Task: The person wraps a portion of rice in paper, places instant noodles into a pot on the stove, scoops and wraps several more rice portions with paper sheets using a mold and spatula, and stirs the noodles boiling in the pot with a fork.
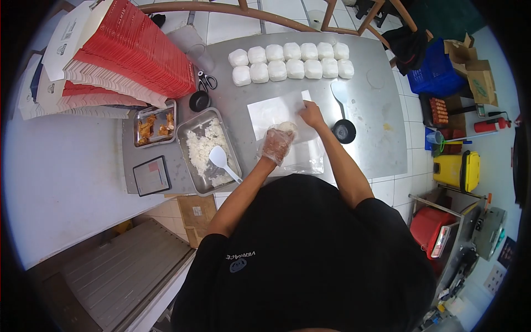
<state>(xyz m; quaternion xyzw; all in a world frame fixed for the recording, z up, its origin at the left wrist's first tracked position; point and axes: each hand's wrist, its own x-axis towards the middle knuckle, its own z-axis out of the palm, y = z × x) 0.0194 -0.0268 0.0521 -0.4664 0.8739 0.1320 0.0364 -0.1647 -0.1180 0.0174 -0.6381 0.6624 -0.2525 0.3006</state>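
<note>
My left hand [276,146], in a clear plastic glove, is closed round a white rice ball [287,127] resting on a sheet of white wrapping paper [263,110]. Bare and with curled fingers, my right hand [312,114] pinches the paper near its upper right edge. Under my hands, more translucent sheets [310,160] lie by the table's front edge. To the left is a steel tray [182,145] of cooked rice [204,143] with a white rice paddle [219,157] in it. A black round bowl [344,131] and a pale paddle [339,92] are right of my right hand.
Two rows of white wrapped bundles [277,69] line the table's [381,127] far side. At left stand stacked red and white cartons [133,52], scissors [207,81], a small black bowl [199,100], a tray of browned food [154,124] and a dark-framed flat device [151,176].
</note>
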